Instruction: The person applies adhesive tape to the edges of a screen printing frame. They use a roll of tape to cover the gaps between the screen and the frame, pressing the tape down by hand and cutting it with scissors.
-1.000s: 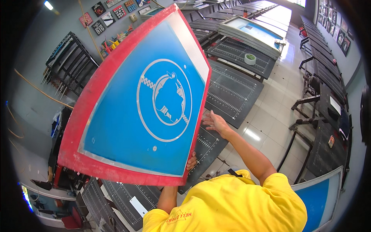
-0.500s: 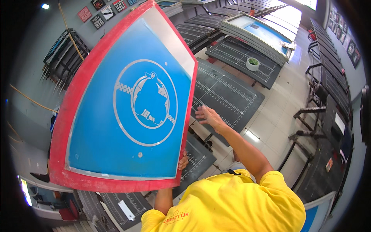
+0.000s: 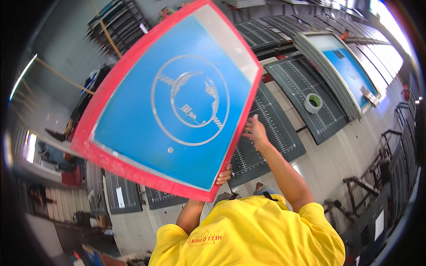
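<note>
A large screen-printing frame point(image 3: 171, 119) is held up tilted in front of me. It has a red border, a blue mesh and a pale round stencil design. My left hand point(image 3: 224, 174) grips its lower right edge, with the fingertips showing on the red border and the palm hidden behind it. My right hand point(image 3: 255, 131) is open beside the right edge, fingers apart; I cannot tell whether they touch the frame. Beyond that hand lies a dark printing board point(image 3: 277, 133) with white ruled markings.
More ruled dark boards stand around, one bearing a white tape roll point(image 3: 313, 103) with green inside. At the back right, a stack of screen frames point(image 3: 326, 66) rests on boards. A wall rack point(image 3: 113, 26) is at the far left. Metal stands point(image 3: 361, 188) line the right side.
The view has turned, and the held frame now sits farther right and is tilted more. My right hand has come closer to its right edge. My left hand keeps its grip.
</note>
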`<state>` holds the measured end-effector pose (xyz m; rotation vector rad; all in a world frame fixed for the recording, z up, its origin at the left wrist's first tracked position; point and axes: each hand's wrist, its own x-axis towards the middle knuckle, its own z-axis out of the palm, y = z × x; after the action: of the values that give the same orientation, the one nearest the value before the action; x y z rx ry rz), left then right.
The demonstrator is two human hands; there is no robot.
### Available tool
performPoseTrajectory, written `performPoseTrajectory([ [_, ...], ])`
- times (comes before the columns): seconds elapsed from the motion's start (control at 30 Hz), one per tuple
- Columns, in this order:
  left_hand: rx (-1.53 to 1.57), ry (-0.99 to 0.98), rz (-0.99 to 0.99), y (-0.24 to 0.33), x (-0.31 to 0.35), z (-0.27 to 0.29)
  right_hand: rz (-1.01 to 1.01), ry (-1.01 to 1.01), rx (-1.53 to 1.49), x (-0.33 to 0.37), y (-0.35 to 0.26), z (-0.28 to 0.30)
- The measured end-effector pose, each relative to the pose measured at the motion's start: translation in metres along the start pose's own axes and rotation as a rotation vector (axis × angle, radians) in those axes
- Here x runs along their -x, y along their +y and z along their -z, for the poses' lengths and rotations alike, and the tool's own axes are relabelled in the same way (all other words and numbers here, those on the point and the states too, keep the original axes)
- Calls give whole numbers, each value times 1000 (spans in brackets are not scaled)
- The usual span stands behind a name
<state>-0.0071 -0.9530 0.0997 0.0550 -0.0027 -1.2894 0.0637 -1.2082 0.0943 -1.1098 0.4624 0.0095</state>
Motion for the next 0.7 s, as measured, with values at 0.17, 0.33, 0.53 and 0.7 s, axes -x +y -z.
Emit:
performPoseTrajectory([
  [0.17, 90, -1, 17, -28, -23, -6, -58, 13, -305, -31, 3, 34],
  [0.33, 140, -75, 16, -41, -41, 1, -83, 190, -440, -33, -10, 17],
  [0.53, -467, 73, -292, -21, -51, 9, 4, 188, -310, -65, -39, 16],
  [0.7, -1253, 570, -890, 27, 24, 32, 20, 245, -99, -111, -82, 54],
])
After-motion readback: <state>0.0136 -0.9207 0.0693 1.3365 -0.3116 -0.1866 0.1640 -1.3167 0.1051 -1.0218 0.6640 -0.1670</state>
